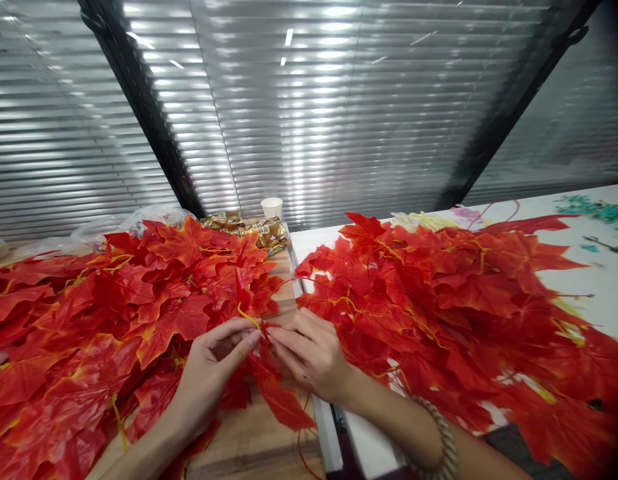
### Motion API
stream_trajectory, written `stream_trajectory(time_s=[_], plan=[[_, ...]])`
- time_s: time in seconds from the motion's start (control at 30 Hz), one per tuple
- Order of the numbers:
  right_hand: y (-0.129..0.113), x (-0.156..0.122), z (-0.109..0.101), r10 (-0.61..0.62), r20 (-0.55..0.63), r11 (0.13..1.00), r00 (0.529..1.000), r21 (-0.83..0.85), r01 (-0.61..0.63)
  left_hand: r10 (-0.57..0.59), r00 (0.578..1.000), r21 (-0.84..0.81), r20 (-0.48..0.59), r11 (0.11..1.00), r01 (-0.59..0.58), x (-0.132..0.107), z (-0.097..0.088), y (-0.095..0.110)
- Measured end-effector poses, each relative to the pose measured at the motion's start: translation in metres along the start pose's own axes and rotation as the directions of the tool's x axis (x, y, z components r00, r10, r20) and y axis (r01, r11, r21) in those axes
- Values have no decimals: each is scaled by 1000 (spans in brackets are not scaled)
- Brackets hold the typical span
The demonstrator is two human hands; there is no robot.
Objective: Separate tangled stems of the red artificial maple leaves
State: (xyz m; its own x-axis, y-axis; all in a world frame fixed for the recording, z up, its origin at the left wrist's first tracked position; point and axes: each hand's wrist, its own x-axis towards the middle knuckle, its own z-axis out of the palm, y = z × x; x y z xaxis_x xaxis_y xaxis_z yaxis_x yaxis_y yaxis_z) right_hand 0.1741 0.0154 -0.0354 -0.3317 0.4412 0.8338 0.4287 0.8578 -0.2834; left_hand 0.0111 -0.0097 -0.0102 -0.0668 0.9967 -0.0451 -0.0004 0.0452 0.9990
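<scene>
Nearest you, your left hand [211, 363] and right hand [311, 353] meet fingertip to fingertip over the wooden table [261, 443], fingers narrowed and pinching one red leaf [276, 393] at its yellow stem [249, 317]. The leaf hangs below your fingers, its long axis running from the stem down and to the right, tip toward you. Leaf piles lie on both sides [113, 313] [453, 300]. Farther off stands a white paper cup [271, 207]; its contents cannot be seen.
</scene>
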Motion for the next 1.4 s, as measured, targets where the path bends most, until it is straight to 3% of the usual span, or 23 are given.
stream_trajectory(time_s=[1.4], plan=[[1, -4, 5, -12, 16, 999, 1000, 52, 11, -6, 998, 62, 63, 998, 2, 0, 0, -2]])
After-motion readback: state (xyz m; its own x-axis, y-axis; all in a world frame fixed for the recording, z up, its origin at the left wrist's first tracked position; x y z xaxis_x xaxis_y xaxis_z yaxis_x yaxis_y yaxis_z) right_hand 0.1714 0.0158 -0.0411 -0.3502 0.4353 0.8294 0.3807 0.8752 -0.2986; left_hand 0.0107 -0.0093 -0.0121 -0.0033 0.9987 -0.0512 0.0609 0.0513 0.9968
